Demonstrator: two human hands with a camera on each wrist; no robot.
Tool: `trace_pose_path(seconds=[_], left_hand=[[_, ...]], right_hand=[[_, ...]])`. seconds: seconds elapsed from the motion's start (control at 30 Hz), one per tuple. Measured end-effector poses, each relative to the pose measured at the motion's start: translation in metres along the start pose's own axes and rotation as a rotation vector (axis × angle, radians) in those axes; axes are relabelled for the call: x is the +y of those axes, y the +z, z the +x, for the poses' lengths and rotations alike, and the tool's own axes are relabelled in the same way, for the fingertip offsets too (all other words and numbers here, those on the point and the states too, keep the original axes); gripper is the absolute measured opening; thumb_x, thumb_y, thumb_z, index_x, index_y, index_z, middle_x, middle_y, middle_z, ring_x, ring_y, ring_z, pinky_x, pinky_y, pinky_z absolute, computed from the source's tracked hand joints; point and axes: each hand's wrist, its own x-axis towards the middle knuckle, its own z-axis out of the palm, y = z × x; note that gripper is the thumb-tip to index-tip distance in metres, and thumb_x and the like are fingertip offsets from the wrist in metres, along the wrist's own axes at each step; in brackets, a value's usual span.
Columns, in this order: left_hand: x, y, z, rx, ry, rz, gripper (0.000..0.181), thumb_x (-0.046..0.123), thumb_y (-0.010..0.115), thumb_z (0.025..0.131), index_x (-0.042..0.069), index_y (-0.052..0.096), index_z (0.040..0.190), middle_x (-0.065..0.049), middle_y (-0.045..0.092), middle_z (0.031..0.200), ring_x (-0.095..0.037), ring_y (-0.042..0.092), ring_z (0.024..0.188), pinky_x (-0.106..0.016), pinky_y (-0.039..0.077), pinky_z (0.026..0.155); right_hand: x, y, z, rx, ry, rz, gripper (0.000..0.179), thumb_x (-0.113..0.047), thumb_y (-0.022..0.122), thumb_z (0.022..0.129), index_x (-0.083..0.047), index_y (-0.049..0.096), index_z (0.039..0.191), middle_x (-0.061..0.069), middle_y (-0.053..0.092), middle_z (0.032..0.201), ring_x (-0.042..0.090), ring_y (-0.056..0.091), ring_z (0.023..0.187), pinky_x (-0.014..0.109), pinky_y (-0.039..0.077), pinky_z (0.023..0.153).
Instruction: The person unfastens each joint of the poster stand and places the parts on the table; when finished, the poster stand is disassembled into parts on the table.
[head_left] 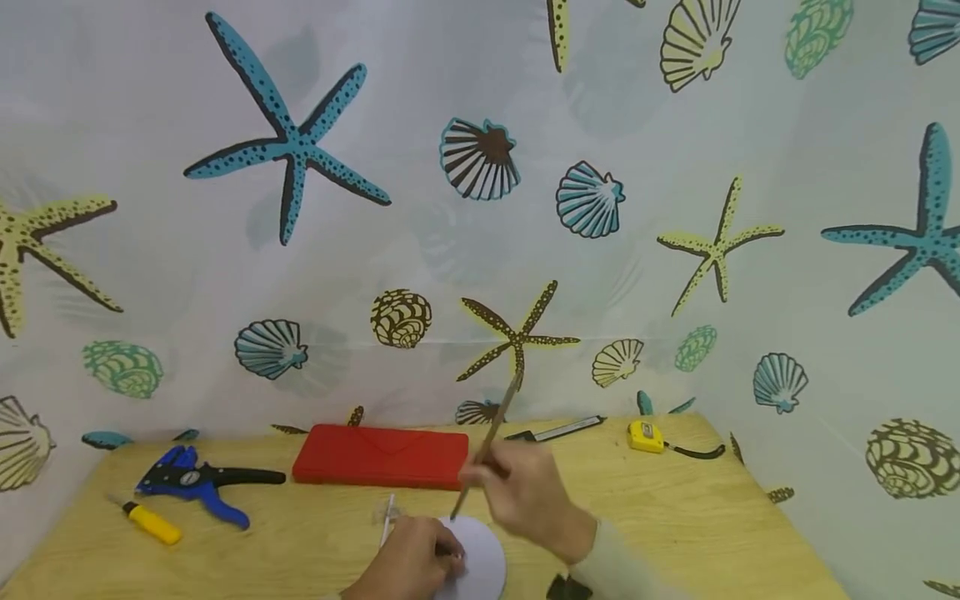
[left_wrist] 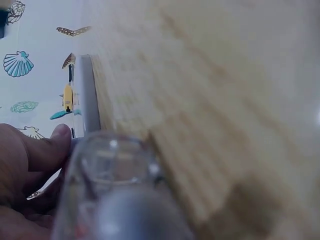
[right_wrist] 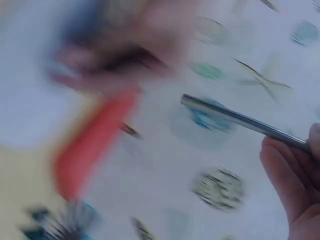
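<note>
My left hand [head_left: 420, 557] is over a flat white disc [head_left: 483, 575] at the table's front edge. Its fingers are curled, thumb and fingertips pinched together at the disc's upper face on a small light-coloured bit, too small to name. The disc appears edge-on in the left wrist view, beside the thumb [left_wrist: 60, 135]. To the right and higher, my right hand [head_left: 528, 496] grips a long thin metal rod [right_wrist: 235, 117] between thumb and fingers. In the head view the rod slants, its lower end over the disc's far edge. Motion blurs the right hand.
Behind the hands lies a red case [head_left: 382, 457]. On the left are a blue wire stripper [head_left: 198, 479] and a yellow-handled screwdriver [head_left: 153, 523]. A slim black-and-silver tool [head_left: 566, 429] and a yellow tape measure [head_left: 647, 436] lie at the back right, before a patterned curtain [head_left: 420, 67].
</note>
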Motion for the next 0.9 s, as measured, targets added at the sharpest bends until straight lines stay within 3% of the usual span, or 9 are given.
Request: trace_pose_path(seconds=[0.07, 0.17, 0.3, 0.43, 0.67, 0.9], left_hand=[[0.001, -0.005, 0.001, -0.008, -0.026, -0.001, 0.005, 0.004, 0.078, 0.083, 0.008, 0.081, 0.085, 0.001, 0.075, 0.082, -0.009, 0.065, 0.078, -0.030, 0.056, 0.066], [0.001, -0.008, -0.001, -0.002, -0.043, 0.009, 0.005, 0.005, 0.079, 0.082, 0.008, 0.081, 0.085, 0.001, 0.076, 0.085, -0.011, 0.066, 0.081, -0.033, 0.057, 0.068], [-0.001, -0.001, -0.005, -0.011, -0.041, 0.001, 0.005, 0.006, 0.080, 0.081, 0.008, 0.081, 0.085, 0.003, 0.075, 0.083, -0.010, 0.066, 0.081, -0.032, 0.057, 0.069], [0.002, 0.005, -0.003, -0.008, -0.012, 0.005, 0.004, 0.008, 0.080, 0.081, 0.009, 0.081, 0.085, 0.004, 0.075, 0.081, -0.009, 0.066, 0.082, -0.030, 0.056, 0.069], [0.005, 0.003, -0.002, -0.028, -0.077, 0.005, 0.005, 0.011, 0.080, 0.082, 0.010, 0.081, 0.087, 0.004, 0.075, 0.083, -0.011, 0.065, 0.084, -0.037, 0.056, 0.075], [0.004, 0.003, -0.003, -0.029, -0.085, 0.030, 0.010, 0.012, 0.081, 0.082, 0.008, 0.079, 0.091, 0.004, 0.073, 0.083, -0.011, 0.062, 0.082, -0.037, 0.055, 0.075]], right_hand=[[-0.004, -0.019, 0.023, 0.027, 0.016, -0.006, 0.007, -0.005, 0.076, 0.087, -0.005, 0.069, 0.088, 0.003, 0.073, 0.074, 0.004, 0.066, 0.060, 0.007, 0.050, 0.059], [-0.010, -0.041, 0.041, -0.024, 0.116, 0.005, 0.006, -0.009, 0.075, 0.090, -0.005, 0.071, 0.090, 0.003, 0.075, 0.076, 0.003, 0.067, 0.061, 0.009, 0.051, 0.060], [-0.009, -0.052, 0.033, -0.028, 0.214, 0.024, 0.008, -0.012, 0.073, 0.092, -0.005, 0.074, 0.093, 0.005, 0.076, 0.078, 0.001, 0.069, 0.062, 0.013, 0.055, 0.060], [-0.004, -0.057, 0.024, -0.001, 0.252, 0.070, 0.011, -0.009, 0.068, 0.094, -0.002, 0.074, 0.099, 0.008, 0.076, 0.079, 0.006, 0.073, 0.065, 0.017, 0.057, 0.061], [0.001, -0.057, 0.016, -0.011, 0.345, 0.155, 0.014, -0.011, 0.061, 0.100, -0.004, 0.072, 0.101, 0.008, 0.076, 0.081, 0.008, 0.073, 0.068, 0.023, 0.060, 0.061], [0.004, -0.054, 0.006, -0.023, 0.451, 0.194, 0.013, -0.013, 0.061, 0.101, -0.007, 0.072, 0.096, 0.008, 0.077, 0.080, 0.008, 0.072, 0.066, 0.027, 0.060, 0.061]])
